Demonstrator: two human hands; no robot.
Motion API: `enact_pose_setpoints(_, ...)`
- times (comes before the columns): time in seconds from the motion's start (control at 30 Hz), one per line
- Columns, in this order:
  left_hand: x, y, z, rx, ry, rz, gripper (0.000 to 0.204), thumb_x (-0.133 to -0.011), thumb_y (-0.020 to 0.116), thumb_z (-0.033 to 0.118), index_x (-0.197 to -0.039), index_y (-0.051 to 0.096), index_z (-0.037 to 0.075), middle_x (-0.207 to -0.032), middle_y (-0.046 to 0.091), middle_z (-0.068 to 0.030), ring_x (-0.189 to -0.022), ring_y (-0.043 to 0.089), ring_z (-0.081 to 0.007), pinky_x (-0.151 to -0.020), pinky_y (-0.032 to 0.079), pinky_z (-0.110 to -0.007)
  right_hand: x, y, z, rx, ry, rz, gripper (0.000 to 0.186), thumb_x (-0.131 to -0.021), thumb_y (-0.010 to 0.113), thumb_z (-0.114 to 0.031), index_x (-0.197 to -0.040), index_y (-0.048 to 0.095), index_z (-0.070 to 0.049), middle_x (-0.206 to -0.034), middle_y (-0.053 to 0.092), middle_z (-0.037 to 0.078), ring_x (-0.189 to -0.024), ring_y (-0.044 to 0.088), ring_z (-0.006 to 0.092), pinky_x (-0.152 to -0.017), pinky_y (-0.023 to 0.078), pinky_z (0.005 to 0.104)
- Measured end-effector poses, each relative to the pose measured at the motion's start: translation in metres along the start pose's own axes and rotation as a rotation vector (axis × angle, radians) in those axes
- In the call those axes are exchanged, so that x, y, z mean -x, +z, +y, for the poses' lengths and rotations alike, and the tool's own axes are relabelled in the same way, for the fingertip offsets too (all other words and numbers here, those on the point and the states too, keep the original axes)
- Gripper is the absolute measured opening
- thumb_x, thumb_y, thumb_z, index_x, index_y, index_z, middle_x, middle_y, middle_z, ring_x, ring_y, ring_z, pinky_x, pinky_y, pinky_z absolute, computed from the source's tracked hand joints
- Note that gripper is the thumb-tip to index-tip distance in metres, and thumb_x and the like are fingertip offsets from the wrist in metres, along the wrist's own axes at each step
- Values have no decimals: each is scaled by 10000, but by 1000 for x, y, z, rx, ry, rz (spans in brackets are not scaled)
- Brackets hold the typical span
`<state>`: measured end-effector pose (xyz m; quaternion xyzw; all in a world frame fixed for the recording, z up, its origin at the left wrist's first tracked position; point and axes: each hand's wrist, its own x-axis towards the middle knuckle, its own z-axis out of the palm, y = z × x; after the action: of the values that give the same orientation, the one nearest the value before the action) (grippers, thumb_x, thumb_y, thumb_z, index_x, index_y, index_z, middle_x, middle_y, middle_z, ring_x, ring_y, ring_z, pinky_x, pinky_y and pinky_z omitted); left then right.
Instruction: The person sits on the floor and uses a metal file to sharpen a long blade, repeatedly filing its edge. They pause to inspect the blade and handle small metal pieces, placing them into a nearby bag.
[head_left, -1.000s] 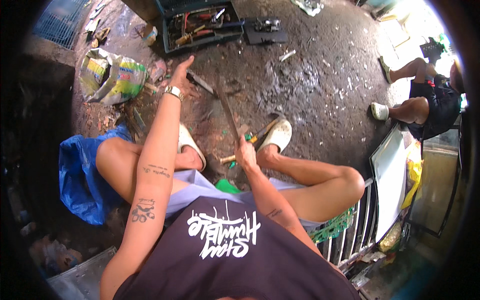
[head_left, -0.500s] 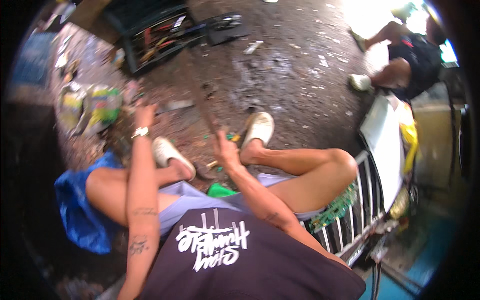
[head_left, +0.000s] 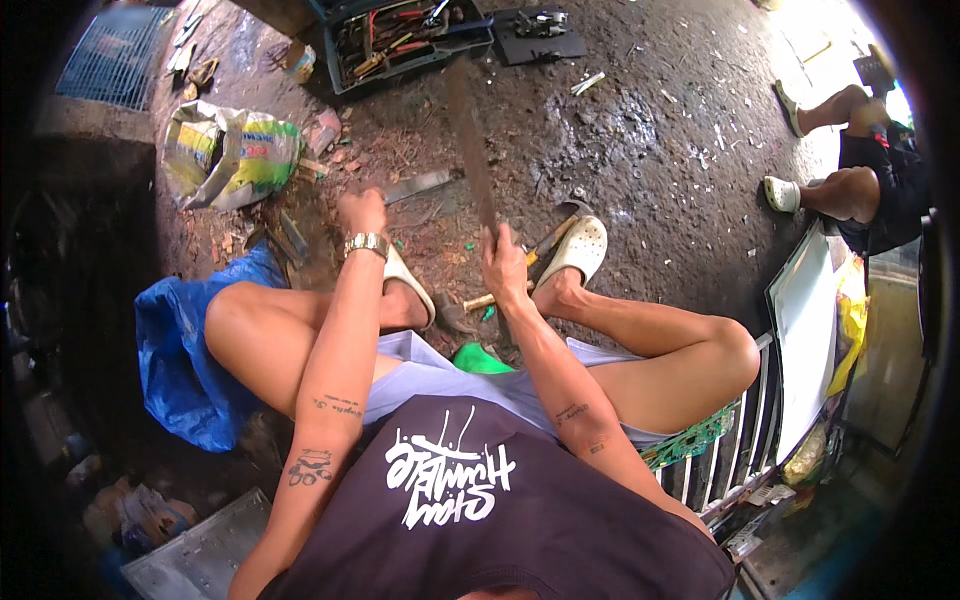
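From where I stand, the right grip (head_left: 504,262) is closed tight around the near end of a long, flat, rusty-brown metal blade (head_left: 470,150); the fist hides whatever handle it has, and the far end blurs into the ground's colour, so I can't make out its tip. The left grip (head_left: 362,210) is curled up too, seemingly on a shorter, grey metal blade (head_left: 420,186), which sticks out on its right towards the long one; the back of the hand covers the handle and most of the fingers. Just right of the right grip lies a hammer with a yellow-and-black handle (head_left: 545,243), partly tucked behind a cream perforated clog (head_left: 580,250). Below that same grip, a pale wooden handle (head_left: 480,302) runs into a dark head I can't identify. Beyond both grips sits a dark blue toolbox (head_left: 400,72) of jumbled tools, its far side cut off. Left of the left grip slumps a white, green and yellow sack (head_left: 235,165), contents unclear. Well off to the right, a dark-clothed person (head_left: 850,190) is half lost in shadow.
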<state>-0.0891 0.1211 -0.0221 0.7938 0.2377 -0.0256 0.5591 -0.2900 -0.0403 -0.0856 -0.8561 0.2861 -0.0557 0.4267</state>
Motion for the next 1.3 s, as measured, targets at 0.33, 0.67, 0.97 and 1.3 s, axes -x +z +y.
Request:
enact_pose_setpoints(0.33, 4, 7, 7, 65, -74, 6, 110, -753, 611, 16, -826, 649, -58, -734, 599, -99, -590, 554, -217, -533, 432, -432, 10, 11, 10, 217, 133, -210, 294, -1005, 495, -328, -1158, 486, -76, -776, 643, 319, -755, 637, 522, -681, 477, 624)
enact_pose_setpoints(0.67, 8, 17, 47, 5, 13, 109, 175, -754, 567, 8, -836, 605, -141, -785, 637, -182, -682, 624, -268, -636, 476, -404, 17, 7, 0, 255, 220, -323, 319, -951, 511, -178, -1249, 483, -68, -843, 674, 306, -851, 668, 490, -744, 499, 596)
enact_pose_setpoints(0.97, -8, 32, 51, -89, 33, 100, 216, -798, 577, 35, -945, 624, -117, -839, 684, -221, -767, 676, -330, -719, 516, -432, 7, 12, -11, 45, -46, 16, 326, -980, 527, -265, -1235, 479, -67, -804, 667, 278, -766, 657, 483, -688, 508, 579)
enact_pose_setpoints(1.3, 5, 55, 39, -180, 93, 8, 209, -795, 617, 99, -848, 688, -90, -863, 710, -278, -842, 710, -415, -737, 535, -466, -4, 11, -3, 56, 25, 5, 278, -951, 545, -181, -1188, 482, -51, -773, 654, 286, -691, 642, 487, -605, 475, 588)
